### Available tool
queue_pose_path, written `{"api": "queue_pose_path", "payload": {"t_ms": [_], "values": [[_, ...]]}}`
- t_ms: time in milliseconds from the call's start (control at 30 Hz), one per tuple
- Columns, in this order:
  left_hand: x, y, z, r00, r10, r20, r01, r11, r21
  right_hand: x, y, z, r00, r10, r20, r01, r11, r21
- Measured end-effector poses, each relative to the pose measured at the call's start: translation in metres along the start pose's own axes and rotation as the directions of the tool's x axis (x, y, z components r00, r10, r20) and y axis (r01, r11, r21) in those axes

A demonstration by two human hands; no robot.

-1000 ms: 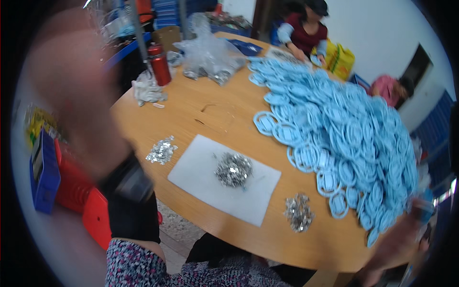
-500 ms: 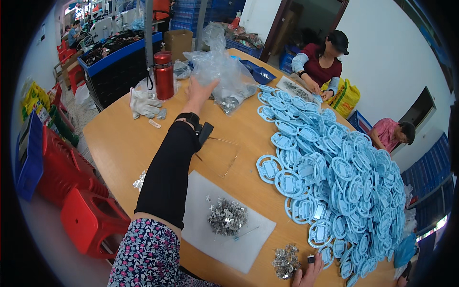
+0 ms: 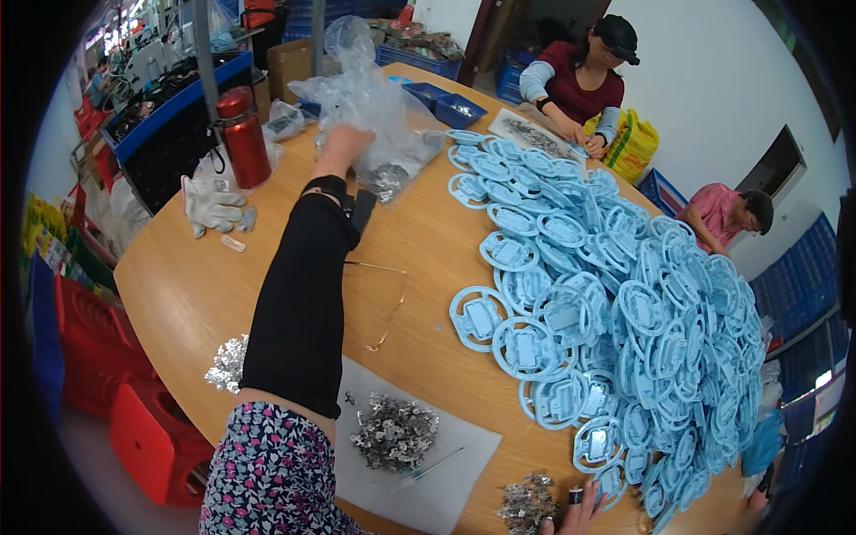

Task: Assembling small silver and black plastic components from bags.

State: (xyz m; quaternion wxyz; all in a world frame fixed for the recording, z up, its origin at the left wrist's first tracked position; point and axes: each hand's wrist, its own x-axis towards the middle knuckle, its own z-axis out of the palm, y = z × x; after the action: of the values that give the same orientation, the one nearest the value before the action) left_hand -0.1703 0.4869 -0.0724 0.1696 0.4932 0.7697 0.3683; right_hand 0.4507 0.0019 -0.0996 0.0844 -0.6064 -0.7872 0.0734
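My left hand, at the end of a black-sleeved arm, reaches across the table and touches a clear plastic bag. Its fingers are blurred against the bag, so their grip is not clear. Small metal pieces show in the bag's near end. At the lower edge, my right hand is partly in view, fingers apart, with a dark band on one finger. It lies beside a small heap of metal clips and pale-blue plastic rings. A larger heap of clips sits on a white foam sheet.
A large pile of blue rings covers the table's right side. Glasses, a white glove, a red flask and more metal pieces lie around my left arm. Two people work across the table. Red stools stand left.
The whole view has shifted, with table items now farther left. My left hand has moved further onto the plastic bag. My right hand stays by the small clip heap, fingers more spread.
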Motion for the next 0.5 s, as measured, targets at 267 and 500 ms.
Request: {"api": "queue_pose_path", "payload": {"t_ms": [267, 500], "values": [[-0.075, 0.030, 0.009, 0.959, 0.244, 0.145, -0.279, 0.900, 0.334, -0.003, -0.005, -0.006, 0.997, 0.004, -0.074, -0.005, 1.000, -0.011], [-0.078, 0.008, -0.014, 0.940, 0.311, -0.139, -0.220, 0.866, 0.449, -0.002, -0.009, -0.004, 1.000, 0.001, -0.018, -0.001, 1.000, 0.009]]}}
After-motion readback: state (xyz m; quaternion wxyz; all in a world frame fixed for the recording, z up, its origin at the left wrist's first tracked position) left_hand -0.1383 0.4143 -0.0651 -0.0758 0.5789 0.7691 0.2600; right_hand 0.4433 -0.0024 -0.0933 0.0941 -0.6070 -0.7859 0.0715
